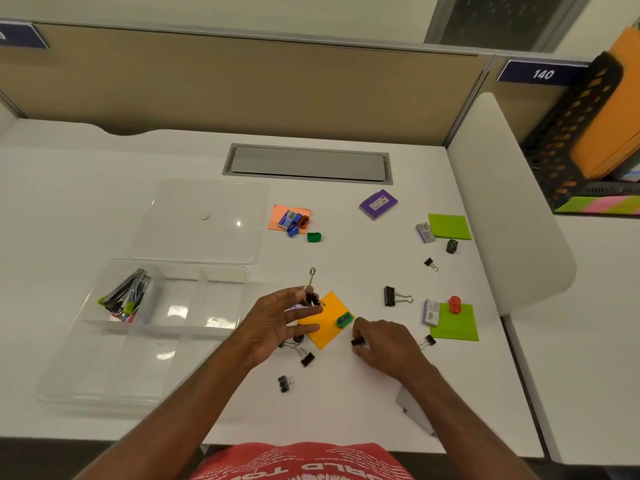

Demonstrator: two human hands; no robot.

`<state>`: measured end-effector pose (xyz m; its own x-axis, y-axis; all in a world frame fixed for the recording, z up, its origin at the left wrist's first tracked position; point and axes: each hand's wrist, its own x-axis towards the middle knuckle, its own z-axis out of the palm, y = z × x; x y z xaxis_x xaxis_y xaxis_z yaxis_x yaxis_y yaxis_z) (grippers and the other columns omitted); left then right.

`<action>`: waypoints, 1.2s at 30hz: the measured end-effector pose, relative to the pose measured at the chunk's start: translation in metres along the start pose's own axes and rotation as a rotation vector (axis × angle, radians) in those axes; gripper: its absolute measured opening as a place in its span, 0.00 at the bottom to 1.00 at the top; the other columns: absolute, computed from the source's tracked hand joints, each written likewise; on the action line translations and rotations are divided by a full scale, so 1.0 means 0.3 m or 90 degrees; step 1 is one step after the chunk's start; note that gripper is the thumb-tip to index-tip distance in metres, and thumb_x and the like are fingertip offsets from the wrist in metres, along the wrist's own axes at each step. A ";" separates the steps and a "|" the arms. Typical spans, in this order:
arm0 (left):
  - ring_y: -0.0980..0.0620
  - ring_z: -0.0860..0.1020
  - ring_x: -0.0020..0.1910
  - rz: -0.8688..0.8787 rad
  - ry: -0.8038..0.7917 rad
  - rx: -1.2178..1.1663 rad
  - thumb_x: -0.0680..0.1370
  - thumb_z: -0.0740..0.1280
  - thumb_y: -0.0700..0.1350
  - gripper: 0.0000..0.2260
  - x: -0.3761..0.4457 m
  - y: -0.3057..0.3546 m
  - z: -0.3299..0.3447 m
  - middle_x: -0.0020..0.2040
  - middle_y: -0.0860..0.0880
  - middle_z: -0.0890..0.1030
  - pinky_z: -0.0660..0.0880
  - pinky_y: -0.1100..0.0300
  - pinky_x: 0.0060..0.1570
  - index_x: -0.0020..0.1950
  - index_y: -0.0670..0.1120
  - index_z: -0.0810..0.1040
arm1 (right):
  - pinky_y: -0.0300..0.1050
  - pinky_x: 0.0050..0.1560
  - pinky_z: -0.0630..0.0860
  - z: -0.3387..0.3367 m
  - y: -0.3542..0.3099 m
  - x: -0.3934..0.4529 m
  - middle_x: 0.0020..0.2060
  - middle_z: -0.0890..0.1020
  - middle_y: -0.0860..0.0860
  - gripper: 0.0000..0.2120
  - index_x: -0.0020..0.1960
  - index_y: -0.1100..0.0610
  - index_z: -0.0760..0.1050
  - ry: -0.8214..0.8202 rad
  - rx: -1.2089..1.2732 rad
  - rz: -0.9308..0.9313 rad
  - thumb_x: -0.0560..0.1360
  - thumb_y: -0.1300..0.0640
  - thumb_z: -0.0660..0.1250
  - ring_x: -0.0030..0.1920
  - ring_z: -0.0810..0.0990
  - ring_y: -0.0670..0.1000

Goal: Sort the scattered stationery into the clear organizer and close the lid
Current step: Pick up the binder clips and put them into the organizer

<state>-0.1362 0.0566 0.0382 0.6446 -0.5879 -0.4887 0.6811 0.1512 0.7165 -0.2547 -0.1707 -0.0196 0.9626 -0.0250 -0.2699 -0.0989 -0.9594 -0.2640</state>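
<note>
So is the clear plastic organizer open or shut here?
Open. The clear plastic organizer shows its bare compartments, and its flat transparent lid lies apart on the white desk behind it.

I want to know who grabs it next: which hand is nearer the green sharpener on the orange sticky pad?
Right. The right hand sits just below and right of the green sharpener, pinching a binder clip. The left hand is farther off, to its left.

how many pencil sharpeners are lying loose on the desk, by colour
red plastic pencil sharpeners: 2
green plastic pencil sharpeners: 2
blue plastic pencil sharpener: 1
dark grey plastic pencil sharpener: 1
total: 6
</note>
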 end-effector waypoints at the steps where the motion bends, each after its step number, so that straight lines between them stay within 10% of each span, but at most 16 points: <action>1: 0.35 0.80 0.60 0.001 0.001 -0.010 0.75 0.69 0.44 0.16 -0.002 0.003 0.001 0.60 0.37 0.82 0.80 0.39 0.54 0.60 0.38 0.81 | 0.43 0.40 0.66 0.000 0.000 0.000 0.45 0.82 0.47 0.12 0.54 0.49 0.70 0.006 -0.006 0.003 0.76 0.43 0.62 0.43 0.79 0.51; 19: 0.34 0.80 0.59 0.033 0.016 -0.092 0.76 0.68 0.43 0.16 -0.097 0.117 -0.126 0.57 0.37 0.82 0.81 0.44 0.54 0.61 0.37 0.80 | 0.40 0.30 0.63 -0.076 -0.166 0.096 0.23 0.72 0.44 0.07 0.42 0.48 0.74 0.086 0.391 0.134 0.74 0.50 0.71 0.25 0.68 0.44; 36: 0.36 0.83 0.55 0.066 0.122 -0.144 0.71 0.74 0.43 0.15 -0.227 0.326 -0.583 0.51 0.38 0.83 0.82 0.52 0.48 0.55 0.37 0.82 | 0.35 0.24 0.61 -0.152 -0.653 0.306 0.24 0.70 0.47 0.04 0.44 0.54 0.78 0.120 0.651 0.143 0.75 0.55 0.72 0.26 0.63 0.47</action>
<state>-0.0528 0.2504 0.0545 0.7542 -0.4025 -0.5188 0.6539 0.3878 0.6497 -0.1355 0.0021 0.0494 0.9109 -0.2986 -0.2848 -0.3599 -0.2372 -0.9024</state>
